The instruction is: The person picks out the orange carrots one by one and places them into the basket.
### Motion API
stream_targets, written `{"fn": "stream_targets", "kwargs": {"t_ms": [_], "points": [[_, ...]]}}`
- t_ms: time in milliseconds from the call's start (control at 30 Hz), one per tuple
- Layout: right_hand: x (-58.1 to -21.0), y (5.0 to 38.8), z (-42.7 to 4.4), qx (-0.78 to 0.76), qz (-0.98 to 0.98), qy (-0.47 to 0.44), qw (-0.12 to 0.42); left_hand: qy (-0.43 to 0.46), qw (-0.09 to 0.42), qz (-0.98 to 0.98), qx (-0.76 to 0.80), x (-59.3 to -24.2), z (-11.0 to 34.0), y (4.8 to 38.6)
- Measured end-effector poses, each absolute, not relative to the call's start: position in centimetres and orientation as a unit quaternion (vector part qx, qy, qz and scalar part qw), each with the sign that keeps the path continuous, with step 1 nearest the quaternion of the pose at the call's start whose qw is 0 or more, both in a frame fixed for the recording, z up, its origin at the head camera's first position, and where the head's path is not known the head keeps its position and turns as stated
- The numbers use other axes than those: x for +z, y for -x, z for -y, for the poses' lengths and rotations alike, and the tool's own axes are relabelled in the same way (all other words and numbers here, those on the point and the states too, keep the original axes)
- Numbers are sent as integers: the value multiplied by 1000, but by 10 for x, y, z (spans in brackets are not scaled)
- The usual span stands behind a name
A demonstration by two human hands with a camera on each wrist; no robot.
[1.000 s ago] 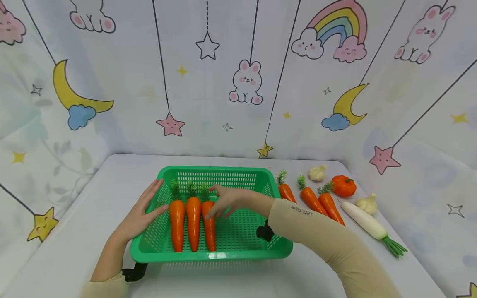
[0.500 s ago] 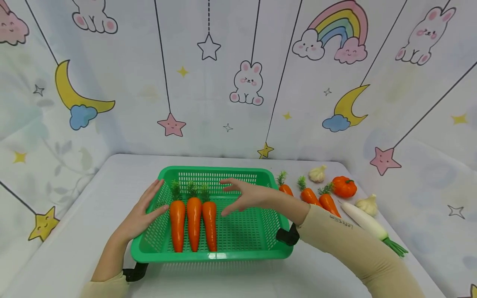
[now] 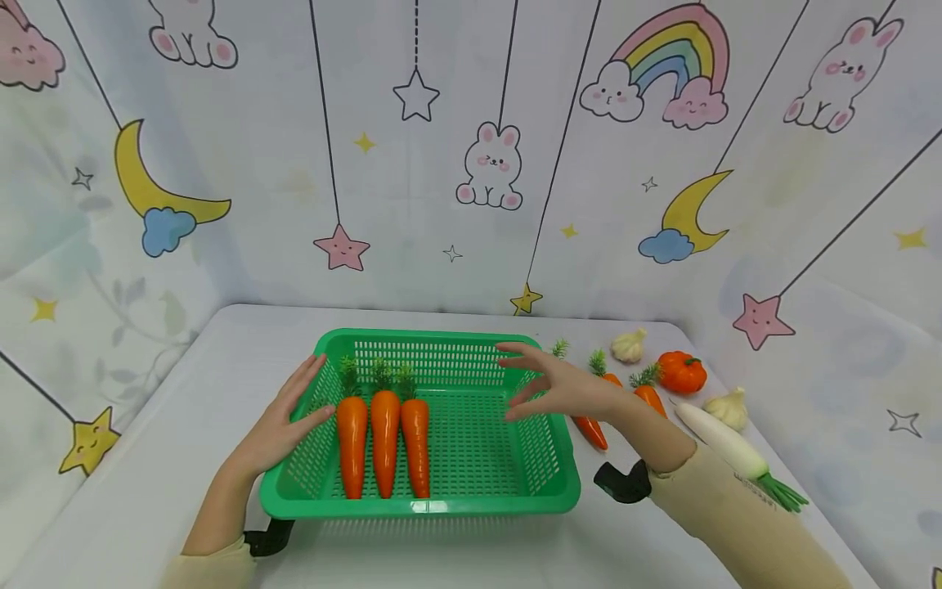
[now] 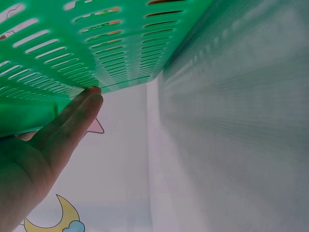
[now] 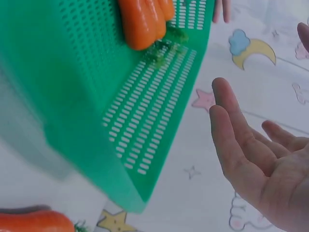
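Three carrots (image 3: 386, 442) lie side by side in the left half of the green basket (image 3: 419, 507), their leafy tops toward its back wall. My left hand (image 3: 275, 429) rests on the basket's left rim, thumb over the inside; the left wrist view shows its fingers (image 4: 72, 121) straight along the outer wall. Above the basket's right side hangs my right hand (image 3: 562, 384), fingers spread and slightly bent, holding nothing. The right wrist view also shows that hand (image 5: 270, 169) apart from the rim.
Right of the basket lie several things: more carrots (image 3: 591, 432), partly behind my right arm, two garlic bulbs (image 3: 628, 346), an orange pumpkin-like vegetable (image 3: 680, 372) and a white radish (image 3: 724, 440) with green leaves. A patterned cloth (image 3: 412, 180) hangs behind the table.
My right hand has moved away from the rightmost carrot in the basket, rightward to the basket's right side. My left hand has stayed on the rim.
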State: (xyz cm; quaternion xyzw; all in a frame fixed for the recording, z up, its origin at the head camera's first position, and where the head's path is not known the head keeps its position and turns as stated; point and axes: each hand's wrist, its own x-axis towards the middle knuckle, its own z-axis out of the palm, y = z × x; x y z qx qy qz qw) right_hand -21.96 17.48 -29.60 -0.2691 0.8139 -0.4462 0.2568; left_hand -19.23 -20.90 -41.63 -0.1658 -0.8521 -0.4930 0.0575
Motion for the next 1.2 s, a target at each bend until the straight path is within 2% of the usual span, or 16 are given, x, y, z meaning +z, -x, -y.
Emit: {"fn": "stream_targets", "kwargs": {"t_ms": [433,600,867,1200], "points": [[-307,225,-226,-447,-833,272,180,167,59,852,-492,-417,209,192],[-319,230,-243,-424,-852,278,127,168,57,852,-492,-417,209,191],[-355,246,-265,-416,-876,243,22,168,55,852,-493,-417,209,192],[-401,267,-277,-440,-877,193,-14,163,61,855,-489,-418,208,193]]}}
